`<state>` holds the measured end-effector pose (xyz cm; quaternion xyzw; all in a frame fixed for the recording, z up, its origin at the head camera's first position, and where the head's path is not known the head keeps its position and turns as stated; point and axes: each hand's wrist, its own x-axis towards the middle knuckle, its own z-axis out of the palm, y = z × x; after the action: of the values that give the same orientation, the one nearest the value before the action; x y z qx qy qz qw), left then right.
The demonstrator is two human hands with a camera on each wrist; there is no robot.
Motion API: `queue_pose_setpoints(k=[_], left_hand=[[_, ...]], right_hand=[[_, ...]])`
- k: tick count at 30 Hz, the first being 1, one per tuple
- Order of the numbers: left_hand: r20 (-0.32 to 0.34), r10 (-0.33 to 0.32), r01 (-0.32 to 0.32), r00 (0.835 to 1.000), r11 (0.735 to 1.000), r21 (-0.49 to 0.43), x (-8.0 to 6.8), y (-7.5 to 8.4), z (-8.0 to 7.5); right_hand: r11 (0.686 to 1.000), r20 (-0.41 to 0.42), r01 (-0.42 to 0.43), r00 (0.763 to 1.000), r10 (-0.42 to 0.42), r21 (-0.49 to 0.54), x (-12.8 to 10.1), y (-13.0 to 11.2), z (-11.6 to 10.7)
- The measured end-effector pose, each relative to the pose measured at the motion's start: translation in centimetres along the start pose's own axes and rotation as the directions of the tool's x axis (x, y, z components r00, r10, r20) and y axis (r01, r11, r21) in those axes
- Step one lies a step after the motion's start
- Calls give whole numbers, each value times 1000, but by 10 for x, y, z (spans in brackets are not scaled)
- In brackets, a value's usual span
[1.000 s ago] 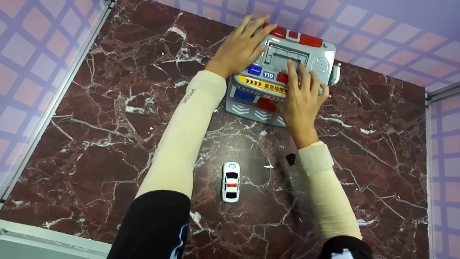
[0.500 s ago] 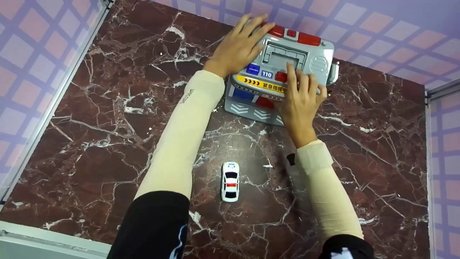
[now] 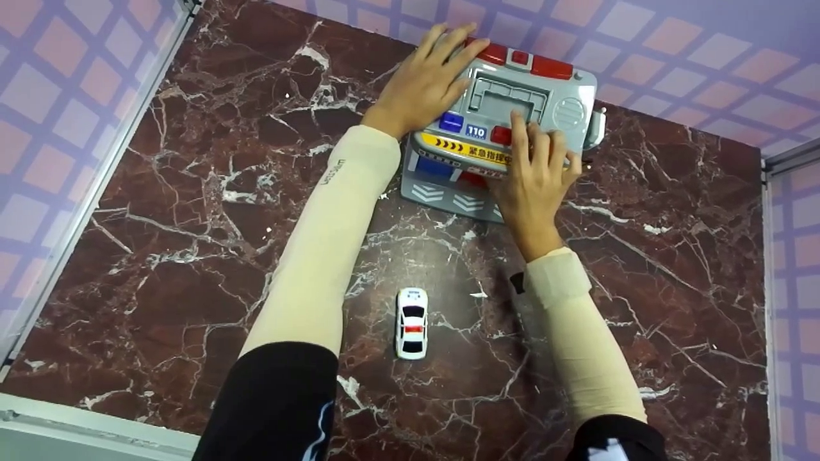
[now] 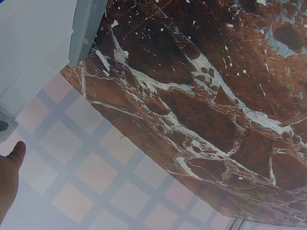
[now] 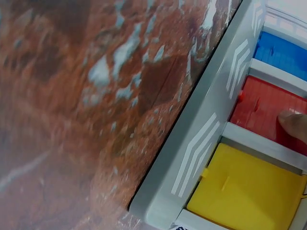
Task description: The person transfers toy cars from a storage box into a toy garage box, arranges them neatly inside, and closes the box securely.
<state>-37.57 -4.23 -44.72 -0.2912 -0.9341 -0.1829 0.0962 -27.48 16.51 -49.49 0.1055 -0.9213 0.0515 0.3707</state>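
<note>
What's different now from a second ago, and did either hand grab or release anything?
The red door appears to have swung slightly inward, into the front of the toy building, with the right hand's thumb against it. Nothing was visibly grabbed or released. The left hand still rests on the building's top, and the building and white toy car stayed put.

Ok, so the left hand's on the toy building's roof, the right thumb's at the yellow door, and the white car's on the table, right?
No: the right wrist view shows the right thumb at the red door, not the yellow door. The left hand is on the roof and the white car on the table.
</note>
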Motion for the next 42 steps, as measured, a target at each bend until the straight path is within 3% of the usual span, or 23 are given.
queue_pose_setpoints(k=[9, 13, 17, 20, 25, 29, 42], left_hand=[[-1, -1, 1, 1000, 1000, 9, -3, -3, 4], [1, -8, 8, 1000, 1000, -3, -6, -5, 7], [13, -12, 12, 1000, 1000, -13, -9, -6, 9], [23, -12, 13, 1000, 1000, -9, -9, -6, 10], [26, -14, 14, 1000, 1000, -2, -9, -5, 11], [16, -7, 7, 1000, 1000, 9, -8, -4, 11], [1, -3, 3, 1000, 1000, 24, 0, -1, 3]], right_hand=[[1000, 8, -4, 1000, 4, -8, -3, -3, 3], [1000, 50, -4, 999, 5, -11, -5, -5, 3], [1000, 174, -28, 984, 29, -4, -6, -9, -5], [998, 296, -55, 954, 49, 14, -3, -17, -14], [994, 386, 4, 921, -47, 113, 4, -35, -24], [989, 360, 78, 925, -120, 130, 8, -43, -25], [986, 213, 119, 967, -142, 117, 15, -46, -26]])
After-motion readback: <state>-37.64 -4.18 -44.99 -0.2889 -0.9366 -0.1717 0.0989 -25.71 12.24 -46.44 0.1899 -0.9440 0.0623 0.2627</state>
